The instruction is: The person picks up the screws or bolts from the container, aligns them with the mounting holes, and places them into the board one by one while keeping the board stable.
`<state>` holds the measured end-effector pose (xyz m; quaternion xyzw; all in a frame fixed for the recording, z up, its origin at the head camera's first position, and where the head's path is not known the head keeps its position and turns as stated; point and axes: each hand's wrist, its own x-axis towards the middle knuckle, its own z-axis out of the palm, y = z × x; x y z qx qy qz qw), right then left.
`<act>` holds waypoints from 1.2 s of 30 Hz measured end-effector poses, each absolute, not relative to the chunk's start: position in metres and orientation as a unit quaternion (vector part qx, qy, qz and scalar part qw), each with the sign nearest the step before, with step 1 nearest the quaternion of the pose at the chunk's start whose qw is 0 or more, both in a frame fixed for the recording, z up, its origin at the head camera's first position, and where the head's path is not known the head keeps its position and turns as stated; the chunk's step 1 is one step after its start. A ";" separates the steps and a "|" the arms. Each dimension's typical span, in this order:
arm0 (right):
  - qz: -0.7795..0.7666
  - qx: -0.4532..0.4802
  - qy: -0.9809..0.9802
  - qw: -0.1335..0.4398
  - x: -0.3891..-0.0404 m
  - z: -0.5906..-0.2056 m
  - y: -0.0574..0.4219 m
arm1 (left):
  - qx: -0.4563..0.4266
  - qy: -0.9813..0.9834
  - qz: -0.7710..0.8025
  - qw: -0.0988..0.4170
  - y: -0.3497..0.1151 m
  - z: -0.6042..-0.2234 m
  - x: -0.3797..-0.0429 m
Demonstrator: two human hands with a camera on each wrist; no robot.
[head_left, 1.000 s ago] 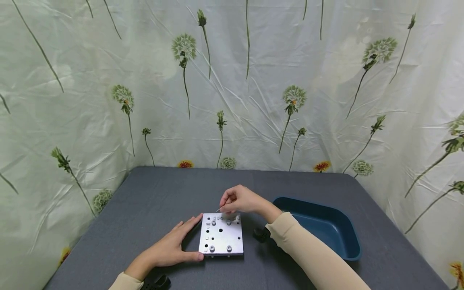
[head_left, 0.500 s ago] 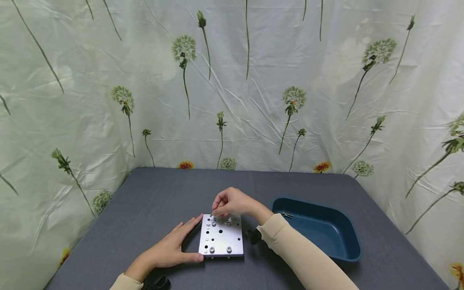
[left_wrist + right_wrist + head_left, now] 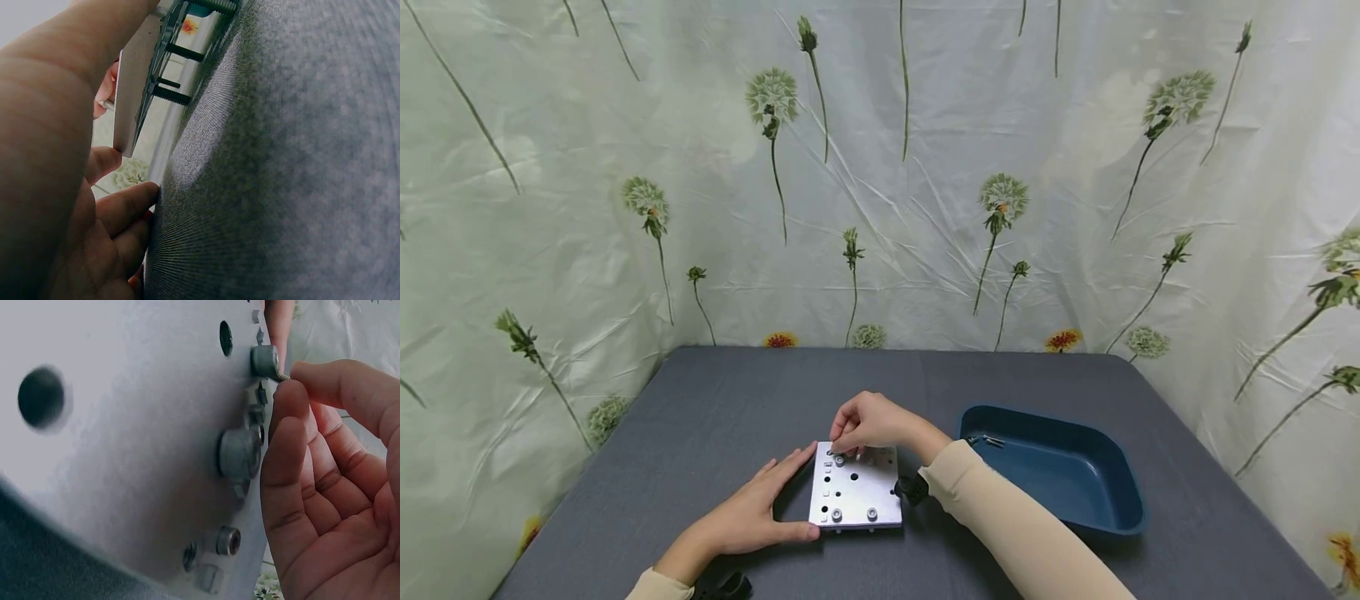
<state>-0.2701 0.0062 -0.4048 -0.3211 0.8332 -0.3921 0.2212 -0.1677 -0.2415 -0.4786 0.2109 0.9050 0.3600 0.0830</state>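
Note:
A square silver metal plate with holes and several socket-head screws lies on the grey table. Threaded ends stick out beneath it in the left wrist view. My left hand touches its left side, straight fingertips at the far-left corner and thumb at the near-left one. Above the far-left corner, my right hand pinches a small screw between thumb and index finger. Only a bit of its thread shows, beside a screw head; the fingers hide the rest.
To the right of the plate stands a dark blue tray, with a few small metal pieces at its far-left end. A floral curtain hangs behind the grey table.
My right hand has moved left and slightly nearer, from beyond the plate's far edge to its far-left corner, still pinching the small screw. Metal pieces in the tray have come into view. The left hand stays put.

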 end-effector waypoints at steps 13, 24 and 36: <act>-0.395 -0.309 0.836 0.223 -0.267 -0.409 -0.006 | 0.209 0.905 0.362 0.081 -0.242 -0.478 -0.165; -0.412 -0.320 0.824 0.221 -0.267 -0.413 -0.002 | 0.223 0.900 0.366 0.072 -0.239 -0.479 -0.165; -0.420 -0.323 0.820 0.218 -0.267 -0.415 -0.005 | 0.225 0.901 0.364 0.068 -0.240 -0.477 -0.164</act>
